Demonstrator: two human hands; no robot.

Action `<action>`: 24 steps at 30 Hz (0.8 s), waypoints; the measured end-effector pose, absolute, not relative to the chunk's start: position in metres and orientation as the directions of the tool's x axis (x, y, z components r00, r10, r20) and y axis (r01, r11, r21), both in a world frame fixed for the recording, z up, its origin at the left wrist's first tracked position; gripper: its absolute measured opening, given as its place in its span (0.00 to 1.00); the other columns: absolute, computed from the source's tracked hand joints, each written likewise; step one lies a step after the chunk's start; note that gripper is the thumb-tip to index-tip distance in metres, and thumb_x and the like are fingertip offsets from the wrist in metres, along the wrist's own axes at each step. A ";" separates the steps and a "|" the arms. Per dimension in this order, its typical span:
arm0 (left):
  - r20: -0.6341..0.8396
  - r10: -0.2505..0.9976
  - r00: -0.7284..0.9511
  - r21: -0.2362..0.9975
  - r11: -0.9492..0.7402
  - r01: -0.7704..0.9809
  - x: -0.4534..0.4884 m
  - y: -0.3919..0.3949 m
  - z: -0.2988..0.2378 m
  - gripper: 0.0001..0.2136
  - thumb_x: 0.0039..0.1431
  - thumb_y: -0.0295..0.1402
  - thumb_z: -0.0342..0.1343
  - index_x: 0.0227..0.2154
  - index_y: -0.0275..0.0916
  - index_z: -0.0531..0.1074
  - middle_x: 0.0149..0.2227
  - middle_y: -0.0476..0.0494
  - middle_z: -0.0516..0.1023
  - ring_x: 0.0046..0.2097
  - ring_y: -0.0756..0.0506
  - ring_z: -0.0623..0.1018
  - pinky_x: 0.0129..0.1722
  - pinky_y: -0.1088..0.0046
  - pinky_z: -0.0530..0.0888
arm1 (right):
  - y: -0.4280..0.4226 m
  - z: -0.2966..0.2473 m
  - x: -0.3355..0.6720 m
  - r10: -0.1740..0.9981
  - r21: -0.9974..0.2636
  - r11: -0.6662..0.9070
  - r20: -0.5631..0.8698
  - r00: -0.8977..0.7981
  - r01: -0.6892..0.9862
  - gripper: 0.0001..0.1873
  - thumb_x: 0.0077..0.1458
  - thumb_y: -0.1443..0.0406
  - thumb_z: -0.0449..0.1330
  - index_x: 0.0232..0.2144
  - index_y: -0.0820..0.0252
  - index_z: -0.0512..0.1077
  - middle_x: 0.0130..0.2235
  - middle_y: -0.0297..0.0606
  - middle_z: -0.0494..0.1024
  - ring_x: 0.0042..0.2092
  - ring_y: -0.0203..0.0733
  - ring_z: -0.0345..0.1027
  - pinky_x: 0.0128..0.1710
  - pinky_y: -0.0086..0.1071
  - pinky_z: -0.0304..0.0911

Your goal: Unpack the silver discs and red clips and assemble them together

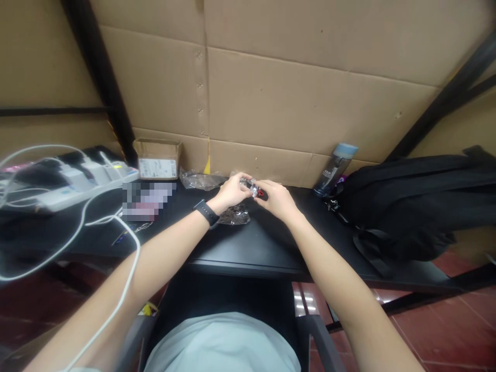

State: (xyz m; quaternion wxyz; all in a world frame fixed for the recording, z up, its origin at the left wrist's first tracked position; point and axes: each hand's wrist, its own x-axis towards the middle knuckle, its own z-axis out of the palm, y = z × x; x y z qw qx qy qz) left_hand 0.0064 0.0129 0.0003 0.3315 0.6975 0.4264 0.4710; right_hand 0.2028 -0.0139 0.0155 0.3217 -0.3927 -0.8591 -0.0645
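Above the black table [248, 253], my two hands meet around a small silver part with a red loop, perhaps wire [254, 191]; its kind is too small to make out. My left hand [233, 191], with a dark watch on the wrist, is closed on the part's left side. From the right, my right hand [276, 197] pinches it near the red loop. Fingers hide much of the part. Below my left hand lies a crumpled clear plastic bag [234, 215], and another clear bag [201, 180] rests behind it to the left.
An open cardboard box [158, 159] stands at the back left. Left of it are a white power strip [89, 187] and loose white cables, one crossing my left forearm. A water bottle [336, 169] leans at the back right beside a black backpack [411, 201]. Cardboard sheets wall the back.
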 end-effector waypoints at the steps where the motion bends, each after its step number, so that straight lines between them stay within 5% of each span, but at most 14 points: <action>1: 0.382 0.902 0.201 0.850 -0.428 0.307 0.007 0.011 0.002 0.25 0.47 0.30 0.68 0.50 0.41 0.72 0.33 0.46 0.84 0.40 0.42 0.82 0.49 0.64 0.74 | -0.015 0.015 0.201 0.636 -0.129 0.677 0.599 -0.487 0.725 0.29 0.55 0.68 0.66 0.60 0.50 0.73 0.56 0.44 0.78 0.53 0.56 0.74 0.53 0.46 0.70; 5: 0.395 0.877 0.272 0.738 -0.480 0.475 0.005 0.000 0.014 0.25 0.53 0.32 0.64 0.55 0.42 0.68 0.37 0.46 0.84 0.44 0.42 0.82 0.50 0.65 0.72 | -0.014 0.011 0.200 0.621 -0.145 0.701 0.606 -0.498 0.698 0.24 0.55 0.69 0.64 0.55 0.52 0.77 0.55 0.44 0.78 0.51 0.51 0.76 0.52 0.42 0.71; 8: 0.426 0.821 0.380 0.520 -0.566 0.640 -0.006 -0.005 0.026 0.22 0.58 0.34 0.59 0.56 0.43 0.68 0.39 0.48 0.85 0.46 0.42 0.81 0.52 0.63 0.70 | -0.009 0.011 0.203 0.618 -0.228 0.729 0.623 -0.479 0.645 0.22 0.51 0.70 0.66 0.50 0.56 0.79 0.51 0.44 0.80 0.49 0.49 0.76 0.52 0.40 0.70; 12: 0.305 0.689 0.658 0.230 -0.724 0.651 -0.033 0.002 0.036 0.10 0.58 0.31 0.57 0.43 0.44 0.77 0.37 0.50 0.84 0.42 0.44 0.81 0.47 0.70 0.69 | -0.007 0.015 0.209 0.649 -0.317 0.737 0.579 -0.493 0.597 0.23 0.47 0.72 0.68 0.47 0.55 0.81 0.47 0.42 0.81 0.47 0.47 0.76 0.53 0.41 0.69; 16: 0.083 0.648 0.757 0.219 -0.753 0.620 -0.052 0.012 0.038 0.10 0.53 0.28 0.62 0.39 0.44 0.81 0.37 0.51 0.83 0.39 0.48 0.80 0.40 0.76 0.69 | -0.012 0.020 0.211 0.664 -0.385 0.740 0.552 -0.505 0.552 0.23 0.45 0.73 0.67 0.46 0.55 0.82 0.51 0.43 0.78 0.48 0.46 0.75 0.51 0.39 0.71; 24: -0.027 0.650 0.759 0.253 -0.730 0.635 -0.047 0.023 0.021 0.17 0.52 0.31 0.66 0.47 0.48 0.82 0.42 0.48 0.81 0.41 0.47 0.78 0.41 0.78 0.69 | -0.018 0.014 0.204 0.707 -0.552 0.678 0.312 -0.635 0.485 0.28 0.46 0.67 0.71 0.52 0.57 0.78 0.43 0.38 0.82 0.36 0.37 0.75 0.40 0.32 0.72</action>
